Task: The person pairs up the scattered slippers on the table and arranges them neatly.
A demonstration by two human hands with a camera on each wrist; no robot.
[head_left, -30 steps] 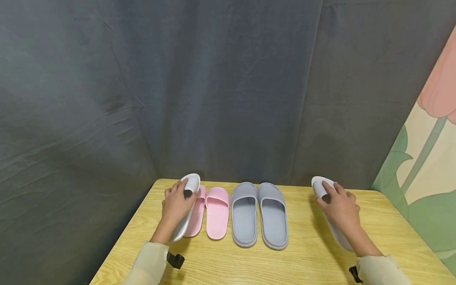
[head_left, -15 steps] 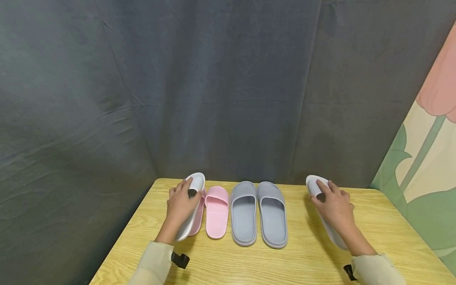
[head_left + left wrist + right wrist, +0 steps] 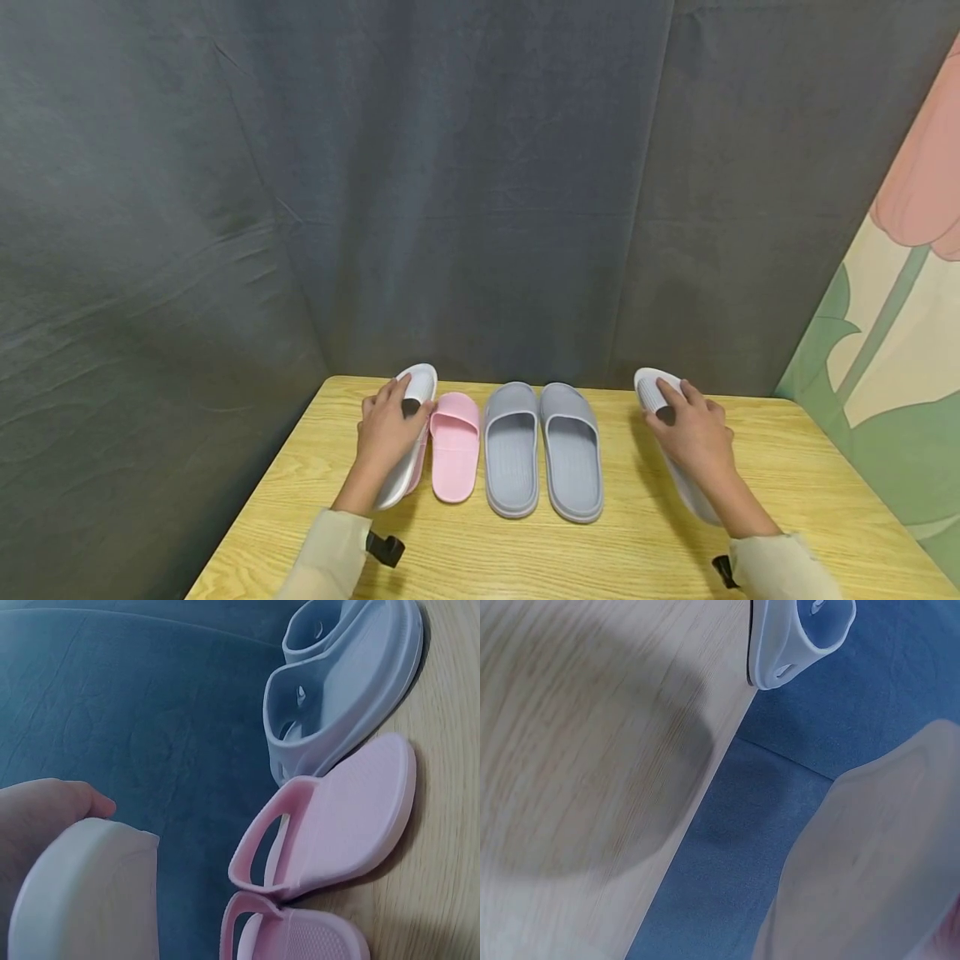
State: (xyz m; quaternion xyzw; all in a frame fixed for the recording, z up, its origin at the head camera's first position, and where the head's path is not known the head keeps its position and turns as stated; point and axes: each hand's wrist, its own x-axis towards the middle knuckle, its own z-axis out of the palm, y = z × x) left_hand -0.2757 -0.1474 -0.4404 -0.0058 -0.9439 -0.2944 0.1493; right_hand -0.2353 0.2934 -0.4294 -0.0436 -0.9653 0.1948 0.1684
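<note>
My left hand [image 3: 385, 435] grips a white slipper [image 3: 424, 381] by its strap, thumb at the strap's dark opening. In the head view this slipper covers most of the left pink slipper [image 3: 311, 934]; its pale sole faces the left wrist camera. Over on the right, my right hand [image 3: 696, 439] holds the other white slipper [image 3: 647, 381] tilted above the table, its sole [image 3: 862, 855] large in the right wrist view and its shadow on the wood. Between the hands stand the right pink slipper [image 3: 454, 468] and two grey slippers [image 3: 512, 471], toes toward the curtain.
The wooden table [image 3: 480, 558] ends at the back against a dark grey curtain [image 3: 480, 208]. A flower-patterned panel [image 3: 892, 367] borders the right side. Black straps [image 3: 386, 550] with small cameras sit on both wrists.
My left hand has carried its white slipper a little to the right, hiding more of the left pink one. My right hand has shifted left with its slipper. The grey pair stays put.
</note>
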